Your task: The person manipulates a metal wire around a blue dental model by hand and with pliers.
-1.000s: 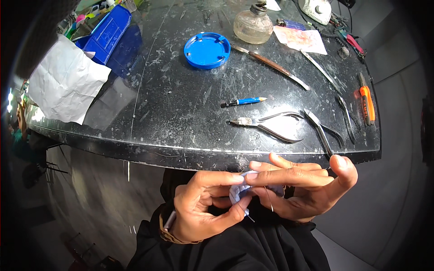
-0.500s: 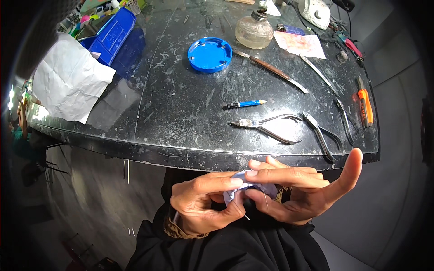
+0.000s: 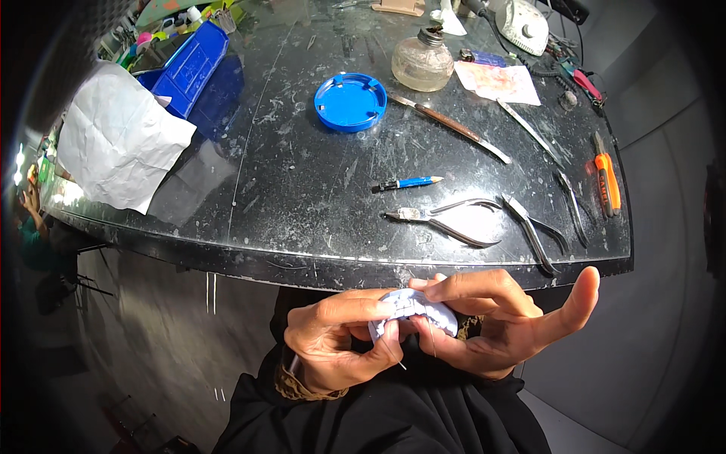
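Note:
My left hand (image 3: 340, 340) is closed on a pale blue dental cast (image 3: 404, 306), its thumb and index finger pressed against it. My right hand (image 3: 499, 325) grips the cast's other side, with one outer finger raised. A thin wire (image 3: 402, 365) pokes out below the cast, partly hidden by my fingers. On the black bench (image 3: 302, 204) just beyond my hands lie steel cutting pliers (image 3: 416, 215), another pair of pliers (image 3: 529, 227) and a blue pencil (image 3: 416, 182).
Orange-handled pliers (image 3: 609, 181), slimmer pliers (image 3: 571, 200), knives (image 3: 461, 132), a blue round lid (image 3: 350, 102), a glass jar (image 3: 422, 68), stained paper (image 3: 499, 83), crumpled paper (image 3: 121, 136), a blue bin (image 3: 193, 68) and a white device (image 3: 522, 30) occupy the bench. Another person (image 3: 34, 227) is at far left.
My hands have tilted the cast so more of its toothed face shows. My right fingers have shifted along its top. The view has moved slightly, so the bench sits lower in frame.

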`<state>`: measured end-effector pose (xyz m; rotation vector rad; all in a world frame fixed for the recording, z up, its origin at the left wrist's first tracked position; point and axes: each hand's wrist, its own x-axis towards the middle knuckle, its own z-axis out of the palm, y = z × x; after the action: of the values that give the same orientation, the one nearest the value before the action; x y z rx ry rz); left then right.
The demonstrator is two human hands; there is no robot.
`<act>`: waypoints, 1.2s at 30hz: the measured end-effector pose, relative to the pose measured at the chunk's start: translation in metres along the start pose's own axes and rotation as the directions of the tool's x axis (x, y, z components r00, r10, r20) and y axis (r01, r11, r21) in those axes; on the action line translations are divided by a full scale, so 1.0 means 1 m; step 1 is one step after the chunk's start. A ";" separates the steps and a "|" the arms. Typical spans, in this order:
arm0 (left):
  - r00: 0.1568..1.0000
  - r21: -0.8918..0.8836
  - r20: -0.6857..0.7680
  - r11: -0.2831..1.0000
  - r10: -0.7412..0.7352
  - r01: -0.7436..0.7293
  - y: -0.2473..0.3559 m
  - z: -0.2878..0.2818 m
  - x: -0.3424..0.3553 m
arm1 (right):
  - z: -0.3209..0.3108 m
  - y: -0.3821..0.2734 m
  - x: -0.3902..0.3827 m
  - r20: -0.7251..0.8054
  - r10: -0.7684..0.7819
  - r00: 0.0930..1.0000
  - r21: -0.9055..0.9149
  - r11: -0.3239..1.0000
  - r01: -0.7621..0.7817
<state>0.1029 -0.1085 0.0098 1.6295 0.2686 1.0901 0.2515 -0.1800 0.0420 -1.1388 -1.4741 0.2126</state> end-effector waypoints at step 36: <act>0.996 -0.044 0.076 0.998 -0.035 0.038 0.001 -0.004 0.008 | 0.000 0.006 0.000 -0.062 -0.126 0.990 -0.094 0.988 0.120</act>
<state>0.1042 -0.1013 0.0146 1.6156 0.2221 0.9980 0.2543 -0.1766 0.0379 -1.1117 -1.5001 0.0223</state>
